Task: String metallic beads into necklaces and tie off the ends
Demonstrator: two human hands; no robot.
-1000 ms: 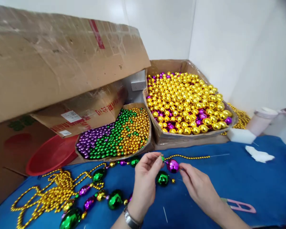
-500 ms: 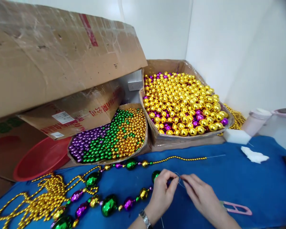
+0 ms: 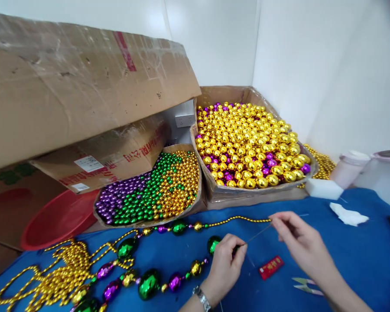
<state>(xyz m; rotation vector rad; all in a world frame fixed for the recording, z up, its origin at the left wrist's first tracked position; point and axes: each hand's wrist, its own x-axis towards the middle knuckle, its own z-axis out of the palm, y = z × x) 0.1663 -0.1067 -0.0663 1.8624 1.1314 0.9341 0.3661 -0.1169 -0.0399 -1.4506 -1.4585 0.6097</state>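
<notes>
A thin thread (image 3: 259, 234) stretches taut between my two hands. My left hand (image 3: 225, 262), with a metal watch band at the wrist, is closed in a pinch on its lower end beside a large green bead (image 3: 213, 245). Higher and to the right, my right hand (image 3: 300, 238) pinches the other end between thumb and fingertips. The bead strand (image 3: 149, 284), with green, purple and gold beads, runs left from my left hand. Thread snips (image 3: 307, 286) lie partly under my right forearm. Between the hands and the snips is a small red packet (image 3: 271, 267).
A carton of gold and purple balls (image 3: 247, 143) stands at the back, beside a carton of small purple, green and gold beads (image 3: 152, 190). Gold bead chains (image 3: 65, 268) lie left, near a red basin (image 3: 58, 221). White tissue (image 3: 349, 214) and a white block (image 3: 324, 188) are at right.
My right hand has moved up and right, away from my left, drawing the thread out straight. The red packet and the snips' blades now show. My left hand has barely shifted.
</notes>
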